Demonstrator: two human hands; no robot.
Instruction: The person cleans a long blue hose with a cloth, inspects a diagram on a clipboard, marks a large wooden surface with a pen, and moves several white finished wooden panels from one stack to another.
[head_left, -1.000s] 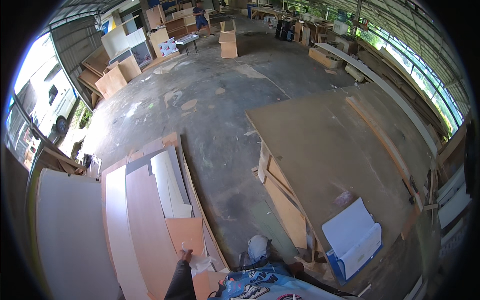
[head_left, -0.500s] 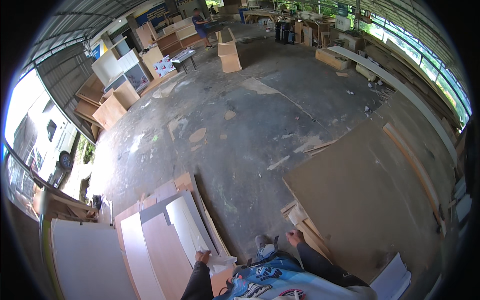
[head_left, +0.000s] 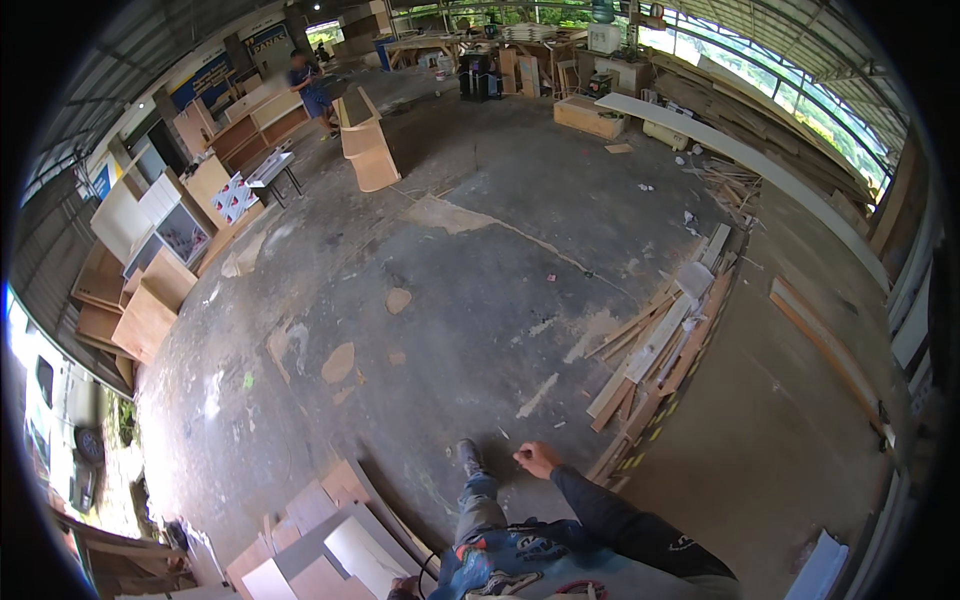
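Observation:
My right hand [head_left: 538, 459] is ahead of my body over the concrete floor, beside my extended leg and shoe [head_left: 470, 458]. Its fingers are curled in; whatever they may hold is too small to make out. Only a small part of my left hand [head_left: 405, 584] shows at the lower edge, close to a white sheet [head_left: 362, 556] that lies on a stack of panels. The rest of that hand is cut off, so its grip is unclear. Around the sheet lie a grey panel [head_left: 300, 552] and several pale wood-coloured panels [head_left: 308, 508].
Loose wood strips [head_left: 655, 345] lie to the right, beside a brown surface [head_left: 740, 430] with a long wooden piece [head_left: 828, 345] on it. Further off are a curved wooden cabinet piece [head_left: 370, 155], cabinets [head_left: 155, 235] and a long pale board [head_left: 740, 140]. A person [head_left: 310, 92] stands far left.
The view has swung right and up, pushing the panel stack toward the lower edge. Wood strips mostly covered before now lie exposed. My right hand reaches farther forward; my left is nearly out of view.

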